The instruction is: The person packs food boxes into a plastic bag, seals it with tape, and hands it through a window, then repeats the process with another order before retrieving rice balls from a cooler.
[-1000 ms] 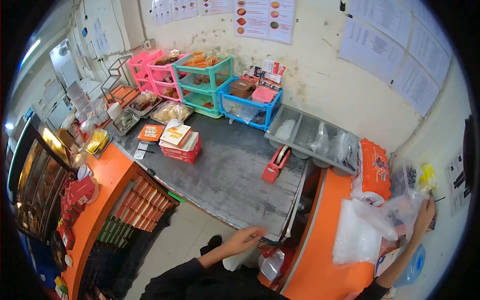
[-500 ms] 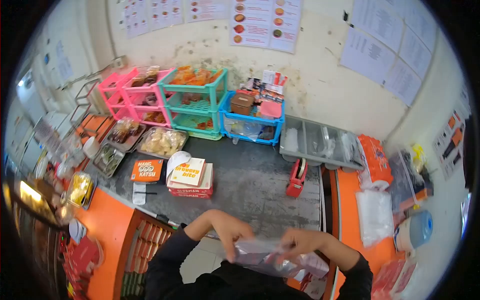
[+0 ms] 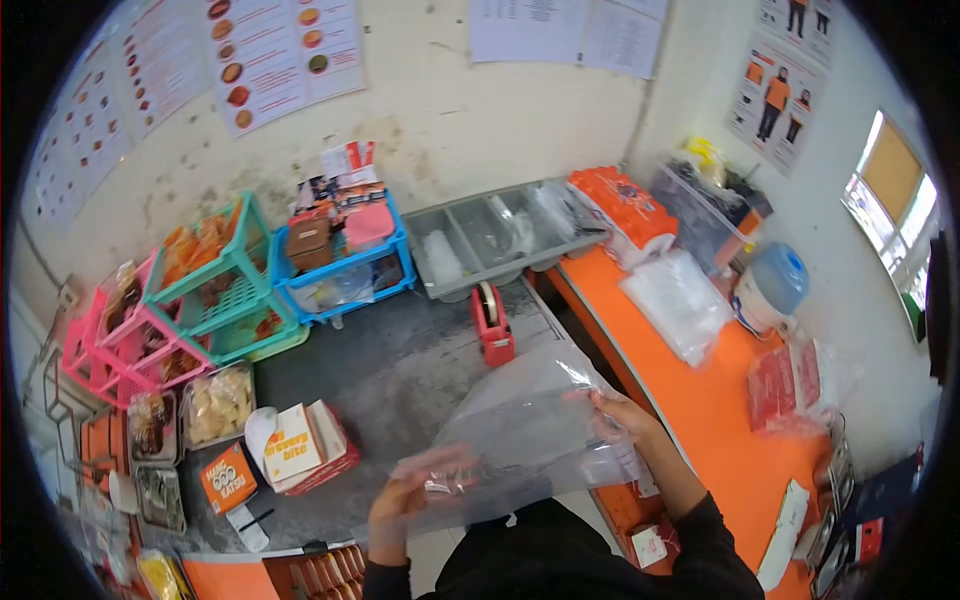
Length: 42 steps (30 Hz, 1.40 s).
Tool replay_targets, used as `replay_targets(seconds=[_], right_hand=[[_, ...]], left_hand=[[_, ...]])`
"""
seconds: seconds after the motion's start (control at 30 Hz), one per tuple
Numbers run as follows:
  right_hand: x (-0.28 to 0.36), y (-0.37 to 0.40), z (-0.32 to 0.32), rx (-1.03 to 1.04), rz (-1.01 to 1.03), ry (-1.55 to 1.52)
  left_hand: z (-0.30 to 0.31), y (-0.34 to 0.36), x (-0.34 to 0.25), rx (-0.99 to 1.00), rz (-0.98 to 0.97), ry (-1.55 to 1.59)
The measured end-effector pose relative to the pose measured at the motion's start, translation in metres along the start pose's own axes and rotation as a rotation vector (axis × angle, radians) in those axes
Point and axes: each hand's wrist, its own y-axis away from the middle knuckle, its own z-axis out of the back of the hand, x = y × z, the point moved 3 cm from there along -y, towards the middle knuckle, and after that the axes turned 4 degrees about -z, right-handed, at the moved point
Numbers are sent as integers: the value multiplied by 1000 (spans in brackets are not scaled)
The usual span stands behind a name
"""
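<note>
A large clear plastic bag [image 3: 520, 415] is spread out in front of my body, above the near edge of the dark counter. My left hand [image 3: 398, 498] grips its left side, and some of the fingers show only through the film. At the bag's upper right, my right hand [image 3: 622, 415] pinches the plastic. Just beyond the bag stands a red tape dispenser [image 3: 492, 330]. Left of it, a stack of food boxes [image 3: 305, 445] and an orange box [image 3: 229, 478] rest on the counter.
Along the wall stand a grey divided tray [image 3: 480, 268], a blue basket [image 3: 345, 310] and green stacked racks [image 3: 235, 300]. On the orange counter at right lie a pile of plastic bags [image 3: 680, 305], an orange-and-white pack [image 3: 622, 215] and a blue-topped container [image 3: 772, 285].
The bag has been opened out from a bunched shape into a wide sheet. My hands have moved further apart, and the view has turned to the right.
</note>
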Motion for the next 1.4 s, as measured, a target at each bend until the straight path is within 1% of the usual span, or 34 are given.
replay_targets(seconds=[0.03,0.07,0.13,0.17,0.23,0.27,0.33,0.37,0.43,0.47,0.5,0.53,0.57,0.6,0.63,0.67,0.7,0.73,0.77,0.83,0.87,0.93,0.97,1.0,1.03,1.07,1.1,1.2,1.23,1.27,1.3,1.33,1.37,1.4], right_hand=[[-6,2,8,117,25,-72],[-14,2,14,102,25,-83],[-25,-1,22,52,54,189],[-31,-11,30,47,63,181],[-48,-29,48,-47,-139,553],[-54,-34,46,-44,-143,547],[-55,-44,37,-833,6,1292],[-54,-46,21,-1251,99,1642],[-72,-52,-28,-822,354,934],[-72,-50,-65,-617,266,696],[-72,-48,-97,-414,180,456],[-74,-50,-111,-416,144,459],[-75,-51,-116,-419,112,464],[-76,-51,-113,-432,115,456],[-82,-54,-109,-295,106,12],[-87,-52,-106,-147,92,-432],[-76,-33,-93,-93,68,-652],[-50,-11,-73,-177,83,-554],[-53,-6,-42,-70,127,-331],[40,44,-26,-346,109,-471],[35,46,-18,-359,58,-448],[-4,23,9,-387,206,217],[6,21,-9,-369,311,441],[-4,10,-12,-354,313,443],[-18,-7,-7,-546,411,717],[-30,-25,0,-736,509,988],[-44,-41,27,-1025,421,909],[-43,-64,46,-1000,412,957],[-48,-76,48,-875,363,1068],[-42,-83,40,-854,366,1066],[-36,-95,22,-676,227,1230],[-32,-104,5,-484,82,1387],[-23,-114,-9,-418,40,1424],[-17,-124,-21,-354,-2,1457]], left_hand=[[17,1,4,-231,118,-347],[21,-4,9,-222,134,-345],[27,-17,13,-218,-5,-336],[32,-20,18,-210,1,-346],[38,-19,29,-269,-32,-737],[35,-20,33,-272,-24,-738],[28,-25,34,-454,-6,-1463],[27,-25,44,-451,-4,-1468],[39,-24,75,-726,-96,-489],[36,-26,92,-725,-79,-499],[31,-29,110,-690,-127,-484],[28,-30,118,-651,-178,-467],[21,-31,112,-640,-166,-474],[8,-32,96,-629,-188,-696],[2,-33,84,-614,-213,-917],[12,-24,62,-522,-364,-1212],[7,-14,36,-509,-336,-1197],[3,-3,10,-496,-308,-1181],[-19,5,-16,-559,-108,-859],[11,33,-46,-777,-252,-958],[8,30,-46,-772,-249,-960],[-3,16,-43,-657,-102,-1466],[42,14,-17,-560,-417,-1404],[49,14,-5,-575,-419,-1409],[60,13,9,-690,-304,-596],[64,12,28,-718,-177,222],[72,15,38,-731,-202,218],[95,34,86,-714,27,-151],[98,39,99,-707,117,-273],[88,36,100,-727,109,-273],[66,26,84,-721,-64,-1161],[46,9,83,-684,-167,-1551],[26,-7,84,-713,-285,-1953],[21,-20,85,-823,-332,-1867]])
